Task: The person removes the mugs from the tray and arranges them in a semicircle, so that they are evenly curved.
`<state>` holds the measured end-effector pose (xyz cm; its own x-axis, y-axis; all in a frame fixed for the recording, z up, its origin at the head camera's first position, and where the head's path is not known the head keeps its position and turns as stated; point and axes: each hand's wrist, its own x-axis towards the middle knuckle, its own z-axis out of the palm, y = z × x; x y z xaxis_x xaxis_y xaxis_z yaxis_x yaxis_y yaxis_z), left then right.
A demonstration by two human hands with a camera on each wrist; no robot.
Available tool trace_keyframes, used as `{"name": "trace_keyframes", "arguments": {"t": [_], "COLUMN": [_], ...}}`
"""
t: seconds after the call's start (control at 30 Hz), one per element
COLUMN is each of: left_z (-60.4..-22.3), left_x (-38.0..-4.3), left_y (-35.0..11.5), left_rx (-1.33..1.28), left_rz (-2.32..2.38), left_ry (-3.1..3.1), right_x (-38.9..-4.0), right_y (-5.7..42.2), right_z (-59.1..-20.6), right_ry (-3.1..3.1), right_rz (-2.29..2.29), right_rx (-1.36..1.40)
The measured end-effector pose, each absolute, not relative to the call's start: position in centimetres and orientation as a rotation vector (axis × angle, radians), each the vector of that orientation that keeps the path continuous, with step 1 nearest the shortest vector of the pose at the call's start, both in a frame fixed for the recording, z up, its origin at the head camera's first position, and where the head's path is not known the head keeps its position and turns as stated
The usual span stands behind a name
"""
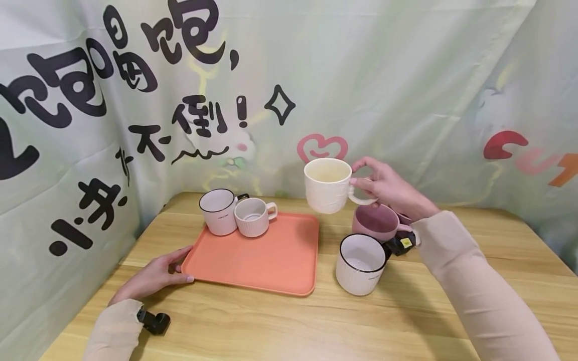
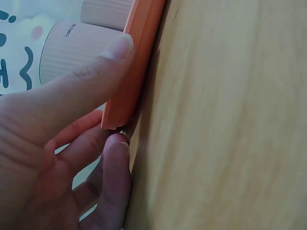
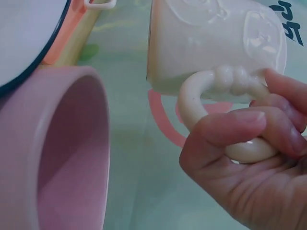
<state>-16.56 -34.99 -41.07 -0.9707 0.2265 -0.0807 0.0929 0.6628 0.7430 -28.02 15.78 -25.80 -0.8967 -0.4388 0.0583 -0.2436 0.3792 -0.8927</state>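
Observation:
My right hand (image 1: 387,186) grips the looped handle of a cream mug (image 1: 327,186) with raised patterns, held upright in the air right of the tray. In the right wrist view, fingers and thumb curl round the mug's handle (image 3: 194,98). At its near left corner, an orange tray (image 1: 266,260) is pinched by my left hand (image 1: 155,275), thumb over the rim and fingers at the edge below. On the tray's far left stand a white mug with a black rim (image 1: 219,223) and a smaller ribbed white cup (image 1: 253,225), side by side.
Below my right forearm, a pink mug (image 1: 377,228) stands on the wooden table (image 1: 253,326). In front of it is another black-rimmed white mug (image 1: 358,271). A printed cloth (image 1: 384,75) hangs behind and along the left side.

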Motion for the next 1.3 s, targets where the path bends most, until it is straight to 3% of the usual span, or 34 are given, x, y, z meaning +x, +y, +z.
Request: {"name": "trace_keyframes", "arguments": {"t": [1.3], "left_z": [-41.0], "left_x": [-16.6], "left_y": [-35.0], "left_rx": [0.258], "left_rz": [1.217], "left_ry": [2.694], "right_x": [-26.5], "right_y": [23.5], "right_z": [-25.2], "right_ry": [2.599], "right_rz": [-1.637], "right_rx": [-0.569]}}
